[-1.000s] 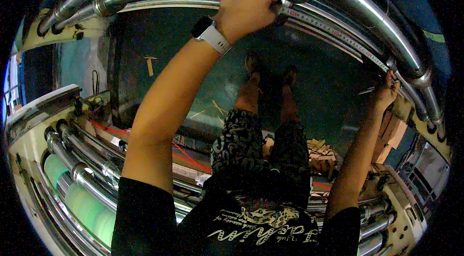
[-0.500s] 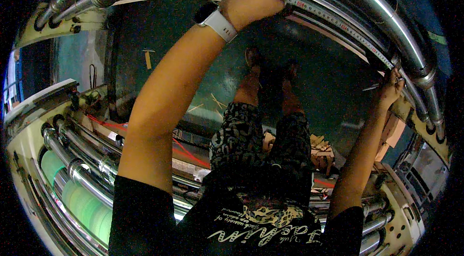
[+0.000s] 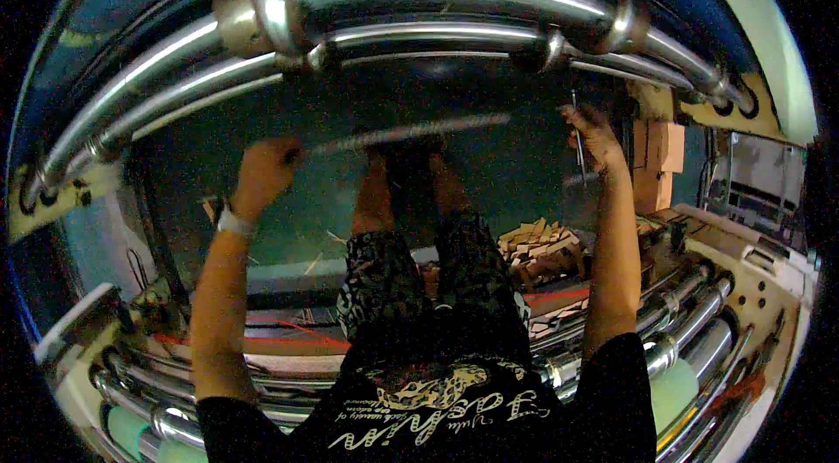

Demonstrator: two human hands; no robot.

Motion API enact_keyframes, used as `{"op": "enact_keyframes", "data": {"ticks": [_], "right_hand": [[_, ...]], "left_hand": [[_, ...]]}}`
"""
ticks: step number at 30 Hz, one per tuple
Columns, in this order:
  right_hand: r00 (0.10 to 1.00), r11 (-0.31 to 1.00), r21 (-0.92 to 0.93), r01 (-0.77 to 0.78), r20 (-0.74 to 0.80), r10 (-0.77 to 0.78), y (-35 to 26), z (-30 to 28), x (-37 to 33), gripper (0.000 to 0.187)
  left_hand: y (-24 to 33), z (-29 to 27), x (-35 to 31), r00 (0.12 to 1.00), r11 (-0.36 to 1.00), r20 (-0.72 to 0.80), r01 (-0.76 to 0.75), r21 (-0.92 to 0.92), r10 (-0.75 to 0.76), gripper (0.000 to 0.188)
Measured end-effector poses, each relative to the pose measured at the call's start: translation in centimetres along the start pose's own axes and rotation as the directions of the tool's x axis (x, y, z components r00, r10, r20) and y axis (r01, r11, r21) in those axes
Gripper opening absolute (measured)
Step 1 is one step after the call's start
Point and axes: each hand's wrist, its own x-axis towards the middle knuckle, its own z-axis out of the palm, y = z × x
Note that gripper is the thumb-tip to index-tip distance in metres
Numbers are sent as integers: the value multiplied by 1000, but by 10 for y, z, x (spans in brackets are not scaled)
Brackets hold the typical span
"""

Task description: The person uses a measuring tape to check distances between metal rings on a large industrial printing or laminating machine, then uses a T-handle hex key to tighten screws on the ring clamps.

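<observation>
My left hand [image 3: 265, 174], with a pale watch band [image 3: 234, 222] on the wrist, is closed on a tape measure [image 3: 419, 130]. Its pale blade reaches out to the right, blurred by motion, and its far tip hangs free short of my right hand. The case is dark and mostly hidden in the fist. My right hand [image 3: 598, 138] is closed on a slim metal rod-like tool [image 3: 579, 144], held almost upright. Both hands are below the shiny metal bars [image 3: 437, 33] and apart from them.
Steel bars with round collars [image 3: 625, 21] cross ahead of me. Cardboard boxes [image 3: 660, 157] stand at the right. A pile of wood-coloured pieces [image 3: 542, 249] lies by my legs. Behind me run more rollers [image 3: 686, 314] and a red line [image 3: 297, 327].
Both hands have come down off the bars. My left hand moved left and nearer with the tape measure, and the blade's far end has come away from my right hand.
</observation>
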Motion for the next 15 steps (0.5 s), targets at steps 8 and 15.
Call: {"op": "enact_keyframes", "data": {"ticks": [8,15], "right_hand": [[767,766,-201,611,-88,-636,-19,-13,27,12],[608,537,-503,678,-28,-794,-29,-7,37,11]], "left_hand": [[-5,51,-80,953,980,232,199,-3,-193,16],[14,52,-84,907,950,283,301,81,-312,19]]}}
